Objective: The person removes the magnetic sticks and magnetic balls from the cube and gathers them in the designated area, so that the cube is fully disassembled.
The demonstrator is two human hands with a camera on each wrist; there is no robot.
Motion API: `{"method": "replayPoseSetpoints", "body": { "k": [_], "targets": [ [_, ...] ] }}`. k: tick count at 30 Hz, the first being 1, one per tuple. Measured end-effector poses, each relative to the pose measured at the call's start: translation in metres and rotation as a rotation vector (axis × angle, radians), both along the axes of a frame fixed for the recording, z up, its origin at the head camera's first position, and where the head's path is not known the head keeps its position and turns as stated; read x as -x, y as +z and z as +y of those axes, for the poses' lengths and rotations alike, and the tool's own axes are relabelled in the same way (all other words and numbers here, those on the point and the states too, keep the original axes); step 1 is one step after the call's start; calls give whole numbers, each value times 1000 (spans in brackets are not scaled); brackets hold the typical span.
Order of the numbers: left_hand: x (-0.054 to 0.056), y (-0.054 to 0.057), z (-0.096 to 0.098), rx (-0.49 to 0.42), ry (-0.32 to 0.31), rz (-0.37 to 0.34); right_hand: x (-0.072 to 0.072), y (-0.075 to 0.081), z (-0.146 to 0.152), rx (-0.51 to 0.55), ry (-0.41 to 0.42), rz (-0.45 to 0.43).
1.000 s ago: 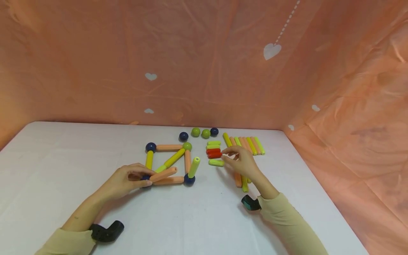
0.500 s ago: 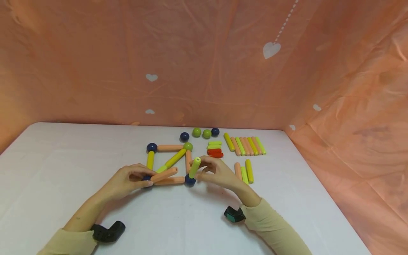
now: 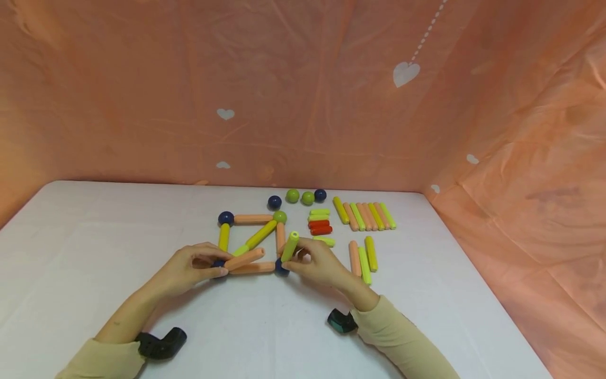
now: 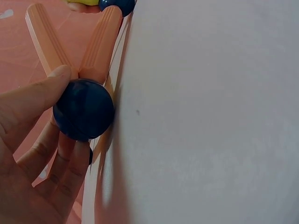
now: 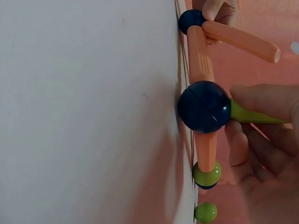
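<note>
A flat four-sided frame of rods and balls lies on the white table, with a yellow and lime diagonal rod [image 3: 260, 236] across it. At its front left corner my left hand [image 3: 187, 267] grips a dark blue ball [image 4: 84, 109] between thumb and fingers. From that ball an orange rod [image 3: 246, 258] slants upward, beside another orange rod [image 3: 252, 268] along the front side. My right hand [image 3: 323, 266] pinches a lime green rod [image 3: 291, 246] low down, close to the dark blue ball [image 5: 204, 107] at the front right corner. This rod stands up from the ball, tilted slightly.
Behind the frame sit loose green balls [image 3: 307, 198] and dark blue balls [image 3: 274, 202]. Short red sticks [image 3: 321, 230] and short lime sticks [image 3: 319, 212] lie to the right. Farther right is a row of long rods [image 3: 364, 216], with several more rods [image 3: 371, 253] in front.
My right hand has moved left from beside the short red sticks to the upright lime green rod and now pinches it. My left hand has stayed on its ball.
</note>
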State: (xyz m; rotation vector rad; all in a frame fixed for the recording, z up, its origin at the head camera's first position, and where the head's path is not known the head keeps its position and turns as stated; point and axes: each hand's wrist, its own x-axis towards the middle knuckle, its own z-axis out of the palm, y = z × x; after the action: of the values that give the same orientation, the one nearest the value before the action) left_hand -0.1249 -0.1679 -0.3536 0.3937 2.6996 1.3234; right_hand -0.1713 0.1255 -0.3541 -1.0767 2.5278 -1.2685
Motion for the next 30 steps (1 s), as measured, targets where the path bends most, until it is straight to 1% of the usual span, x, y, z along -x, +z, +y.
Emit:
{"method": "replayPoseSetpoints", "body": {
  "k": [4, 8, 10, 12, 15, 17, 23, 28, 30],
  "targets": [
    [-1, 0, 0, -14, -12, 13, -1, -1, -1, -14, -20, 29],
    [-1, 0, 1, -23, -18, 20, -2, -3, -1, -3, -36, 20],
    [-1, 0, 1, -23, -16, 20, -2, -3, 0, 5, -48, -1],
    [-1, 0, 1, -21, -15, 20, -3, -3, 3, 23, -69, -44],
    [-1, 1, 1, -20, -13, 19, -3, -1, 8, 45, -117, -108],
    [-1, 1, 2, -16, -10, 17, -3, 0, 15, 50, -158, -128],
    [-1, 1, 2, 2, -5, 15, -1, 2, 39, 29, -244, -94],
    [0, 1, 0, 9, -6, 12, 0, 3, 60, 50, -317, -99],
    [0, 1, 0, 11, -6, 9, 1, 4, 69, 47, -336, -83]
  ]
}}
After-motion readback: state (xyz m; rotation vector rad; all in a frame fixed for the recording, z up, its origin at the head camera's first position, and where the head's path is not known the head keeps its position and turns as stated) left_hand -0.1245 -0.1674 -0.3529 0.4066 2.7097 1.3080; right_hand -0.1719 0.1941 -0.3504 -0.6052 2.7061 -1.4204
